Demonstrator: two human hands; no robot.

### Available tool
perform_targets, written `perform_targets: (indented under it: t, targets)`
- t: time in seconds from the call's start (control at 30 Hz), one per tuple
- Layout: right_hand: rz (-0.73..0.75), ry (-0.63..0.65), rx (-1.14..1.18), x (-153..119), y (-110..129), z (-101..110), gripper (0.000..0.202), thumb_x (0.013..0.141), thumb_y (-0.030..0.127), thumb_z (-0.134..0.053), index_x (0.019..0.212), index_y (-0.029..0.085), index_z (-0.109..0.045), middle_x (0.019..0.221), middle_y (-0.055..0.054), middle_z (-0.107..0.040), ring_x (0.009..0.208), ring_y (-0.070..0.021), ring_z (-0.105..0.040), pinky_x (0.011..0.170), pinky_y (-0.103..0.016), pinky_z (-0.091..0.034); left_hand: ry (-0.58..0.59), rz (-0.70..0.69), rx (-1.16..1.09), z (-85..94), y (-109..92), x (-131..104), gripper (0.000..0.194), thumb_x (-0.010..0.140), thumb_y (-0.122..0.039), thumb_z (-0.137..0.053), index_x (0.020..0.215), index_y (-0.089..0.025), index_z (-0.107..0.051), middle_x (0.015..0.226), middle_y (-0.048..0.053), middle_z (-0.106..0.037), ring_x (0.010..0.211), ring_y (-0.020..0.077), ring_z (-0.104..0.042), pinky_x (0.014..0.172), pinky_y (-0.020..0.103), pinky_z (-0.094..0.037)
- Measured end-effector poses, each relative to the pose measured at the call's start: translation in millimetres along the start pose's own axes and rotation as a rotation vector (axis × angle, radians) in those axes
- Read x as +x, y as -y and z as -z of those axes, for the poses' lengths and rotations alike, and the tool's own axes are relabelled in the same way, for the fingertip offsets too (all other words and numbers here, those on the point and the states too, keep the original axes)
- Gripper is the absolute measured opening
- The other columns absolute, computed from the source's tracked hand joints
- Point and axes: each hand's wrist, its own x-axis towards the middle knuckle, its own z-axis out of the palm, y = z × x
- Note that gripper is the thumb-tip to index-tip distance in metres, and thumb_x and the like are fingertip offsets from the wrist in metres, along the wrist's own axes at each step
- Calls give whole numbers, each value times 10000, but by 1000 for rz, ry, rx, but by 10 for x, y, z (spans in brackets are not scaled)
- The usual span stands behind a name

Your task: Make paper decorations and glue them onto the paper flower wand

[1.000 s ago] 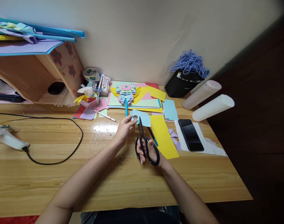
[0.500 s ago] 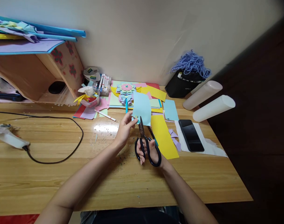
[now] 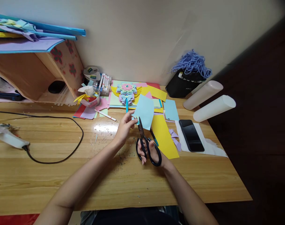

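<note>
My left hand (image 3: 124,129) pinches the lower left corner of a light blue paper sheet (image 3: 144,112), which is tilted above the table. Black-handled scissors (image 3: 142,133) have their blades at that corner, pointing away from me. My right hand (image 3: 149,151) is wrapped in the scissor loops, palm partly up. Beneath and to the right lies a yellow paper strip (image 3: 165,137), with a dark pen (image 3: 154,137) at its left edge. Behind the sheet is a layered paper flower (image 3: 127,89) with a blue stem.
A glue gun (image 3: 10,137) and its looping cord lie left. Markers (image 3: 105,82) and a cup of scraps (image 3: 90,98) stand at the back. On the right are a phone (image 3: 191,135), two white rolls (image 3: 214,108) and a black bag (image 3: 184,84) with blue yarn.
The light blue sheet has turned clockwise, its top and free side shifting right. Both hands and the scissors have moved only slightly.
</note>
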Motion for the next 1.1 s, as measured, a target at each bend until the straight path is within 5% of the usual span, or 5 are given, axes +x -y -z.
perform_targets:
  t: [0.33,1.1]
  targets:
    - [24,-76,64,37,-12,-42,699,557,872,-370,724,194,-405,505,90,-391,322,-54,-394,360,-226,-439,-14,-62,17,-70,-29,-46,318,676,-257,-656,987,-205,-618,741,-12,-554,646,121,-455,577,232,-358]
    - [32,22,88,25,-81,29,673,569,836,-436,757,190,-412,539,91,-404,332,-30,-381,357,-185,-436,43,-152,129,38,16,41,267,769,-306,-605,1002,-178,-582,850,23,-584,762,140,-501,654,224,-381]
